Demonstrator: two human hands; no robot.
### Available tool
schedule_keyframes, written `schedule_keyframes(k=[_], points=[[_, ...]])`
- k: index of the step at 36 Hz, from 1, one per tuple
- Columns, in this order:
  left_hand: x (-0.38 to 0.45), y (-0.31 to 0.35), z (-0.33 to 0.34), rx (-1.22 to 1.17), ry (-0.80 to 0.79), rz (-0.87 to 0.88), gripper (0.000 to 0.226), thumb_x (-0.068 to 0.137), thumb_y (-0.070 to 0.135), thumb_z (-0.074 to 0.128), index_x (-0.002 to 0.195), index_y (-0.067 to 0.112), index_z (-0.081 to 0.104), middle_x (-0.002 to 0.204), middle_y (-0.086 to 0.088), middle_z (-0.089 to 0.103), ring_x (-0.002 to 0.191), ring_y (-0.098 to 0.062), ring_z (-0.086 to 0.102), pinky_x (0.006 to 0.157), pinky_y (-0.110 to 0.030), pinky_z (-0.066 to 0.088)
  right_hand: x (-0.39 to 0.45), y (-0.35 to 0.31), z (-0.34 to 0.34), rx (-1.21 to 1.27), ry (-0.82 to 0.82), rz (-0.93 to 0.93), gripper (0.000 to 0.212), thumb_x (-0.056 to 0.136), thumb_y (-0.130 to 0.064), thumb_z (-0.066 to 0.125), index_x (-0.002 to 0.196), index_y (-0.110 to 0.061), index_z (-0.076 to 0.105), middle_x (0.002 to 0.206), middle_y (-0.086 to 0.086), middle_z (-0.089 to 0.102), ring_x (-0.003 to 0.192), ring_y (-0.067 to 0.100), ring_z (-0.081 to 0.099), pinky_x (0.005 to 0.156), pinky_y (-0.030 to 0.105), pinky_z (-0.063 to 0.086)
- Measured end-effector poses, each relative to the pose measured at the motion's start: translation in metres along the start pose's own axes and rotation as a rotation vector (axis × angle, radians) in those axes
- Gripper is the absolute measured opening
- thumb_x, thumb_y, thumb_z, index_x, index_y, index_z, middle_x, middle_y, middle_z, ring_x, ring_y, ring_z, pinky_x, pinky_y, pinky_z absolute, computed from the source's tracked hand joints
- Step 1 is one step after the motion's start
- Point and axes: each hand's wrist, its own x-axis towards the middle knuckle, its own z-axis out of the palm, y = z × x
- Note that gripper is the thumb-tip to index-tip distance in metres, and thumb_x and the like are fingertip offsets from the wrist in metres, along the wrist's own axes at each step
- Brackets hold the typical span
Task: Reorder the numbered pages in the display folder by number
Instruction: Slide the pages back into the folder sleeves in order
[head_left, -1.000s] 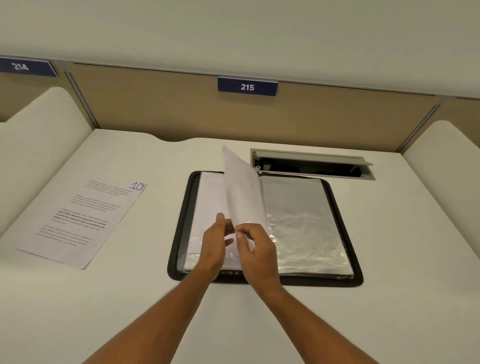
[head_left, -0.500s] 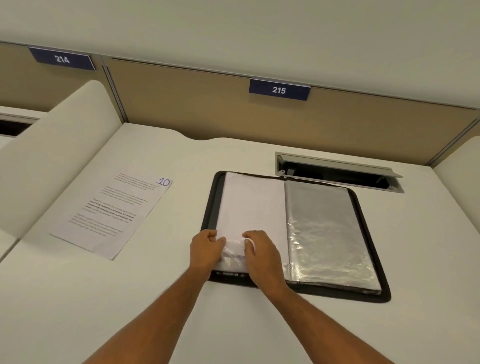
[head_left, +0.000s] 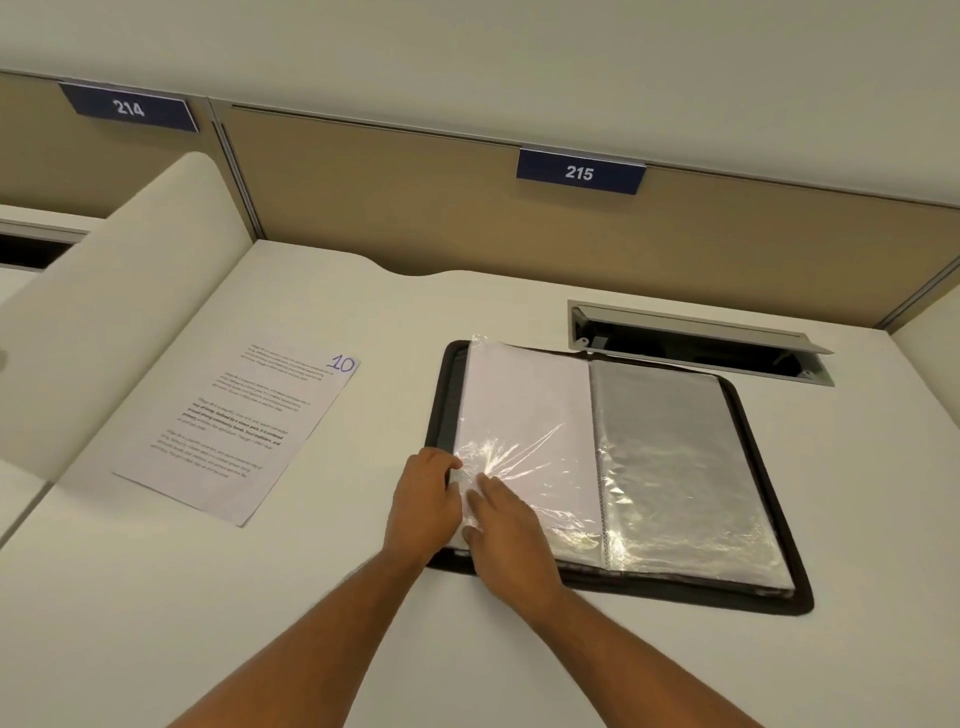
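Note:
A black display folder (head_left: 763, 597) lies open on the white desk. Its left side shows a clear sleeve with a white sheet (head_left: 524, 410) inside, blank side up. The right side shows empty shiny sleeves (head_left: 675, 457). My left hand (head_left: 423, 506) grips the sleeve's lower left edge, its fingers curled at the corner. My right hand (head_left: 511, 540) rests on the same sleeve with straight fingers pressing the crinkled plastic flat. A loose printed page numbered 10 (head_left: 244, 426) lies on the desk to the left of the folder.
A cable hatch (head_left: 696, 338) with a raised lid is set into the desk behind the folder. Curved white dividers (head_left: 119, 301) flank the desk. A tan back panel carries a label 215 (head_left: 579, 171).
The lifted sleeve has been turned over and laid flat on the folder's left side. Both hands followed it down to its lower left corner, and the view shifted left.

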Motion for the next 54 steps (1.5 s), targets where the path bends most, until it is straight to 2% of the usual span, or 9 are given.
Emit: schedule_keyframes(k=[6, 9, 13, 18, 23, 36, 45, 51, 54], points=[[0.021, -0.004, 0.006, 0.064, -0.208, 0.214, 0.041, 0.105, 0.017, 0.047, 0.145, 0.014, 0.053, 0.157, 0.001, 0.042, 0.147, -0.014, 0.033, 0.123, -0.027, 0.019, -0.006, -0.004, 0.015, 0.018, 0.045, -0.122, 0.054, 0.105, -0.031, 0.034, 0.156, -0.016, 0.041, 0.161, 0.002, 0.039, 0.152, 0.019, 0.03, 0.125, 0.039, 0.025], [0.035, -0.006, 0.011, 0.218, -0.283, 0.353, 0.045, 0.107, 0.028, 0.039, 0.151, 0.015, 0.044, 0.163, -0.003, 0.032, 0.153, -0.018, 0.02, 0.125, -0.043, 0.022, -0.01, -0.003, 0.018, 0.026, 0.033, -0.122, 0.053, 0.107, -0.03, 0.033, 0.16, -0.02, 0.033, 0.167, -0.003, 0.025, 0.157, 0.012, 0.013, 0.128, 0.037, 0.011], [0.051, -0.007, 0.02, 0.353, -0.4, 0.397, 0.058, 0.109, 0.043, 0.025, 0.162, 0.022, 0.016, 0.17, 0.002, -0.001, 0.155, -0.013, -0.009, 0.126, -0.04, -0.002, -0.013, 0.0, 0.021, 0.002, 0.025, -0.099, 0.053, 0.106, -0.029, 0.033, 0.16, -0.024, 0.033, 0.167, -0.006, 0.025, 0.156, 0.008, 0.01, 0.129, 0.038, 0.01], [0.077, -0.008, 0.026, 0.461, -0.427, 0.392, 0.066, 0.108, 0.052, 0.018, 0.162, 0.023, -0.004, 0.168, 0.004, -0.018, 0.153, -0.014, -0.02, 0.126, -0.045, -0.006, -0.013, 0.002, 0.026, -0.03, -0.022, -0.083, 0.059, 0.107, -0.034, 0.027, 0.164, -0.024, 0.016, 0.17, -0.007, 0.009, 0.156, 0.005, 0.001, 0.127, 0.034, 0.003], [0.11, -0.008, 0.027, 0.491, -0.419, 0.34, 0.07, 0.107, 0.054, 0.015, 0.162, 0.017, -0.007, 0.168, 0.001, -0.017, 0.154, -0.015, -0.018, 0.126, -0.044, -0.005, -0.014, 0.005, 0.034, -0.2, 0.015, -0.079, 0.058, 0.103, -0.035, 0.036, 0.157, -0.013, 0.037, 0.165, 0.003, 0.032, 0.152, 0.018, 0.03, 0.118, 0.036, 0.022], [0.173, -0.01, 0.031, 0.516, -0.413, 0.248, 0.07, 0.106, 0.054, 0.013, 0.161, 0.017, -0.007, 0.169, 0.001, -0.013, 0.155, -0.017, -0.014, 0.126, -0.05, -0.001, -0.014, 0.001, 0.033, -0.333, 0.085, -0.099, 0.059, 0.1, -0.034, 0.039, 0.154, -0.01, 0.044, 0.165, 0.006, 0.033, 0.152, 0.022, 0.031, 0.116, 0.039, 0.026], [0.187, -0.009, 0.027, 0.503, -0.396, 0.206, 0.066, 0.108, 0.048, 0.017, 0.162, 0.015, -0.001, 0.17, 0.002, -0.007, 0.155, -0.015, -0.01, 0.125, -0.05, -0.001, -0.013, -0.003, 0.03, -0.278, 0.071, -0.102, 0.058, 0.109, -0.035, 0.018, 0.15, -0.01, 0.049, 0.162, 0.006, 0.039, 0.149, 0.024, 0.036, 0.114, 0.041, 0.029], [0.194, -0.016, 0.012, 0.473, -0.373, 0.21, 0.061, 0.109, 0.042, 0.019, 0.162, 0.013, 0.009, 0.17, -0.001, 0.002, 0.156, -0.017, -0.005, 0.126, -0.047, 0.003, 0.006, -0.02, 0.017, -0.221, 0.203, -0.052, 0.069, 0.11, -0.04, 0.011, 0.125, -0.012, 0.072, 0.13, 0.006, 0.07, 0.119, 0.026, 0.067, 0.101, 0.043, 0.055], [0.195, -0.03, -0.006, 0.451, -0.336, 0.233, 0.057, 0.11, 0.039, 0.02, 0.161, 0.012, 0.017, 0.17, -0.003, 0.007, 0.156, -0.019, 0.0, 0.126, -0.046, 0.006, 0.028, -0.027, 0.014, -0.211, 0.225, -0.041, 0.056, 0.109, -0.034, 0.019, 0.117, -0.014, 0.07, 0.113, 0.005, 0.07, 0.102, 0.024, 0.067, 0.088, 0.039, 0.057]])
